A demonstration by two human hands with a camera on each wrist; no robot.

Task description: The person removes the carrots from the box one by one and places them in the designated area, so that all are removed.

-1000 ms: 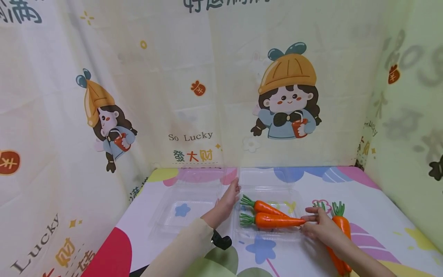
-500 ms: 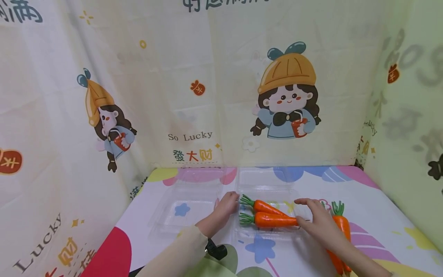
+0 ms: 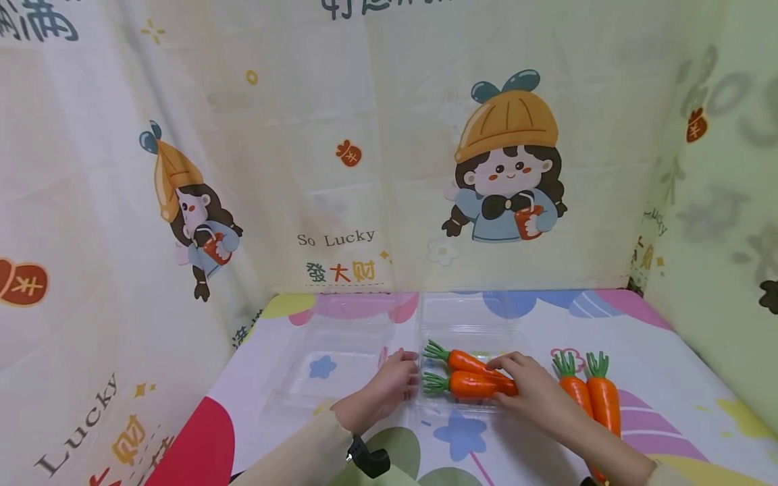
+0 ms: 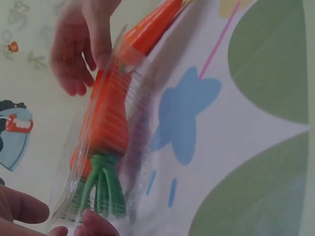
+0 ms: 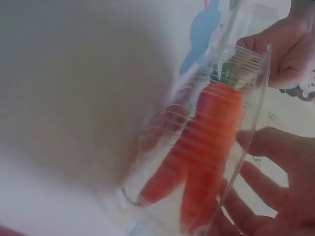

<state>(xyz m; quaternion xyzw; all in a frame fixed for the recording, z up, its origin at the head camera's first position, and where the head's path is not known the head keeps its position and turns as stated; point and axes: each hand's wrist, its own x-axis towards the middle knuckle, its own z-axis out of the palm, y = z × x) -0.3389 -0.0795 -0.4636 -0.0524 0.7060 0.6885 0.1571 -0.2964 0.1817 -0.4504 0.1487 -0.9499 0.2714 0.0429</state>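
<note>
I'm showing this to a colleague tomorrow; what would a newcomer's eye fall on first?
Probably the two bright orange carrots in the right-hand clear container, with the right hand at their tips and the left hand beside its left end. Next, two more carrots lying on the table to the right, then the large hatted cartoon figure on the cloth behind.

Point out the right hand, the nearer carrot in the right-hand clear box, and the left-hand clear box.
Right hand (image 3: 530,385): head view, back of the hand.
Nearer carrot (image 3: 475,385): head view, middle of the orange body.
Left-hand clear box (image 3: 355,383): head view, bare floor.
</note>
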